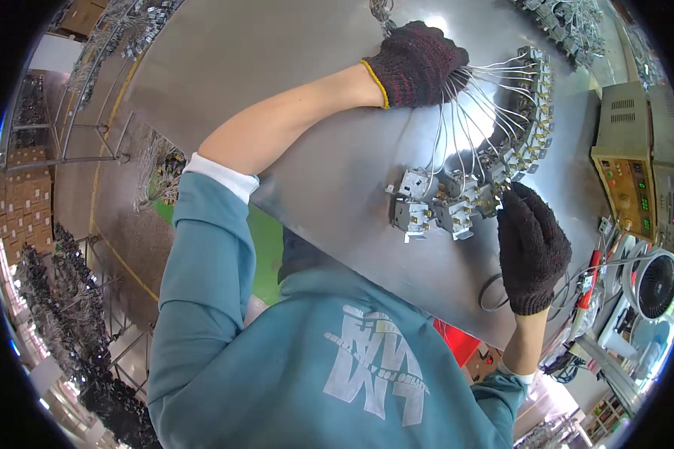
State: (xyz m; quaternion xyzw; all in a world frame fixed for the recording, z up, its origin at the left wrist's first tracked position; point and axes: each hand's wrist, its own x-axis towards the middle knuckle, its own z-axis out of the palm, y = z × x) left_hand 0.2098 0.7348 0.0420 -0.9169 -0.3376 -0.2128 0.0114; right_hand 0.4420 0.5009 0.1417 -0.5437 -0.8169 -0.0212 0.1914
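My left hand (421, 66), in a dark knitted glove with a yellow cuff, is closed around a bunch of white wires (457, 112). From the fist the wires fan out to a curved row of small metal-framed components with brass-coloured terminals (535, 135). The row bends round toward me and ends in several boxy silver units (413, 213) lying on the metal table. My right hand (533, 243), gloved in dark knit, has its fingers together against a metal-framed component (488, 200) at the near end of the row. The fingertips partly hide their contact.
A beige instrument with lit displays (625, 183) stands at the table's right, near a small fan (653, 284) and a red-handled tool (589, 278). More wired parts (565, 30) lie at the far right. The metal table's edge (337, 258) runs diagonally before me; racks and cartons (24, 191) stand left.
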